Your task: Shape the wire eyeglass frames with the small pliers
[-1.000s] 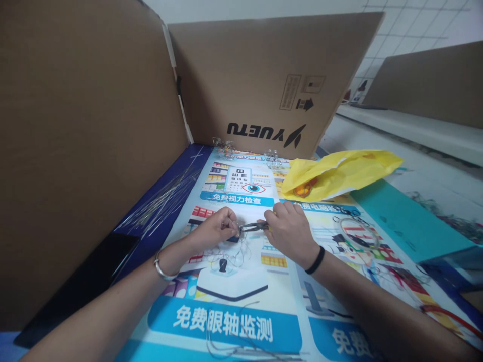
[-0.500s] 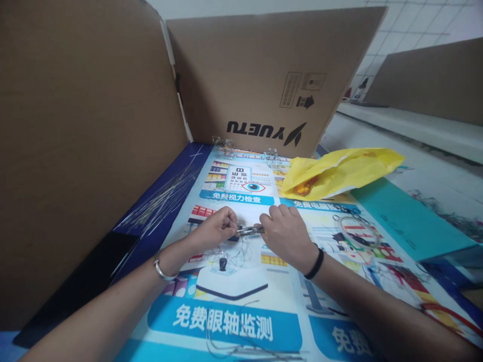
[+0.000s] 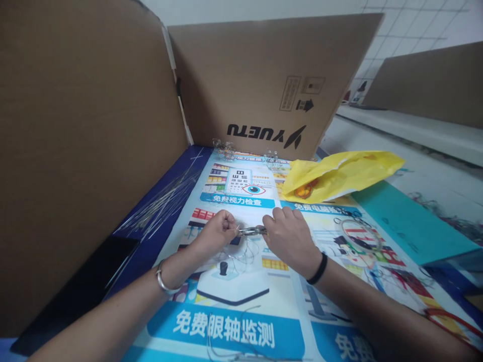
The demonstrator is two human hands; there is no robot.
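Thin rods (image 3: pixel 160 203) lie along the left edge of the surface (image 3: pixel 149 246); inward, the grip of the left hand (image 3: pixel 216 232) pinches what appears to be wire (image 3: pixel 238 228), above mid-surface. To its right, the pliers (image 3: pixel 253 231) have their tips at that pinch, handles enclosed by the grip of the right hand (image 3: pixel 290 240). The step in hand appears to be working the wire; the next move calls for a steady left pinch and small, controlled plier motion.

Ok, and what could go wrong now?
The pliers in the right hand might slip and pinch the left hand, because their tip is right beside its fingers. The thin wires lying loosely below could perhaps snag or tangle. And the left arm might bump the rods beyond it.
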